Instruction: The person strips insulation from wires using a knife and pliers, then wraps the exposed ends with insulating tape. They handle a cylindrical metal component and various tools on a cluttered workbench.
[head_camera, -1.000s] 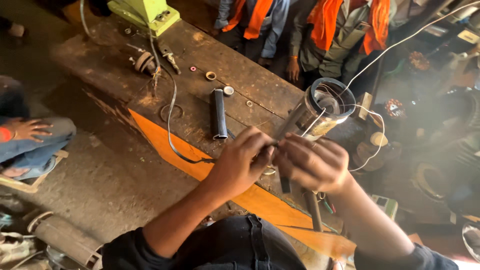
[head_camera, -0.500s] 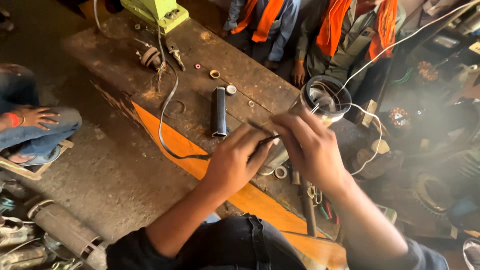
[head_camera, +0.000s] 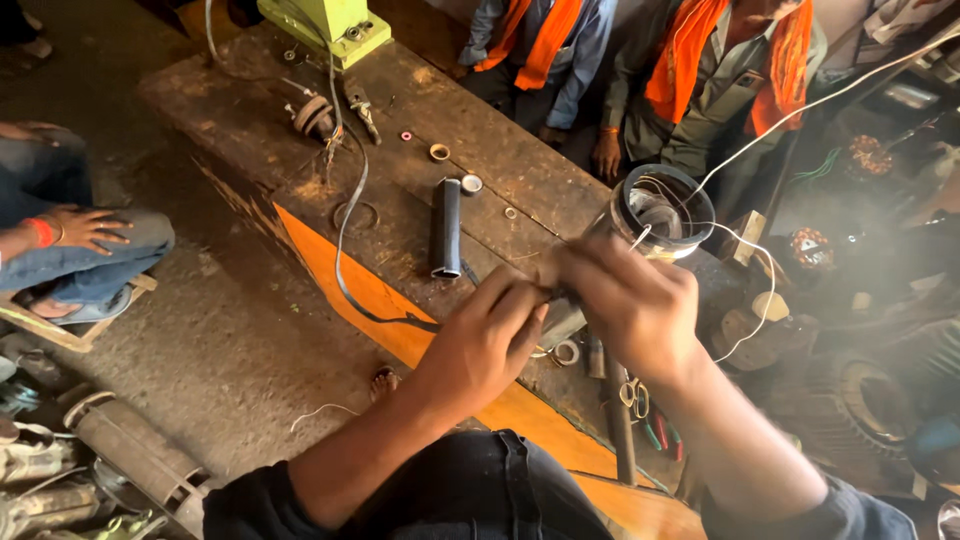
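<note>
Flanking the hands (head_camera: 560, 310): black tube (head_camera: 445, 228), rings (head_camera: 440, 152).

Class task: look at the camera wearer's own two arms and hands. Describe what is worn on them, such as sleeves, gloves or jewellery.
Both hands are bare: no gloves, and no rings or watch that I can see on the left hand or right hand. The forearms are uncovered too. Dark sleeves sit pushed up near the elbows at the frame's bottom edge. The image is too soft to show finer markings.
</note>
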